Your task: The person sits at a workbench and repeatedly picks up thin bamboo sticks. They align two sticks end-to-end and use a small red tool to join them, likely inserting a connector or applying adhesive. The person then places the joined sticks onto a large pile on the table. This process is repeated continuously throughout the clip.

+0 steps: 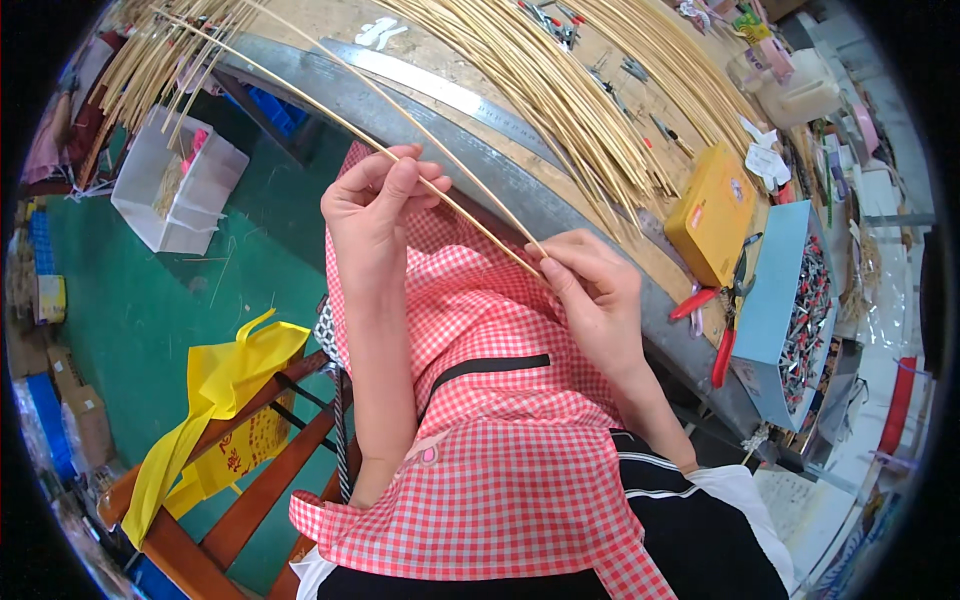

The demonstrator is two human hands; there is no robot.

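Observation:
Two thin pale cane rods meet at my right hand [595,285], whose thumb and fingers pinch them near their lower ends. One rod [300,98] also passes through the fingers of my left hand [372,200], closed on it with thumb against fingertips. The other rod [480,185] runs just right of my left hand, up toward the far left. Both hands are above my lap, over a red-and-white checked apron [500,490]. Beyond them, a large bundle of similar rods [530,90] lies across the workbench.
A steel ruler [450,92] lies along the metal bench edge. At right are a yellow box [712,215], red-handled pliers [727,345] and a light-blue box [772,300] of small red-and-black pieces. A white bin [195,205] stands left; a wooden chair [215,540] carries a yellow bag [240,380].

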